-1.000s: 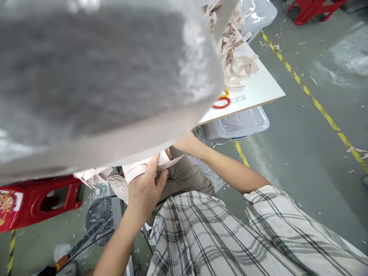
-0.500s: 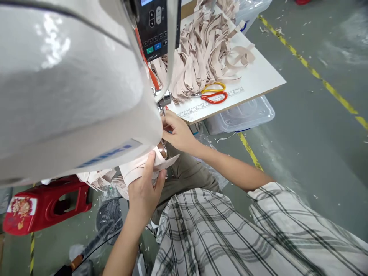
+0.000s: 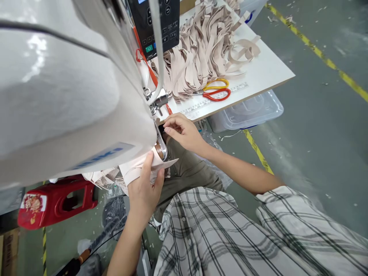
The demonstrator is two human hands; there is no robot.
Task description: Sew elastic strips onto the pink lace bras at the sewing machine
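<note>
Faintly: blue lettering on sewing machine (image 3: 71,115) (unreadable); left hand (image 3: 145,191) grips fabric piece (image 3: 138,168).

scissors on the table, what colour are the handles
The scissors have one yellow handle and one red handle, seen clearly in the head view, beside the pile of beige strips.

Grey floor (image 3: 316,126), yellow line (image 3: 330,63), red stool (image 3: 57,203).

Sewing machine (image 3: 71,96) overhangs — strap pile (image 3: 198,46) crowds table (image 3: 267,73).
</note>
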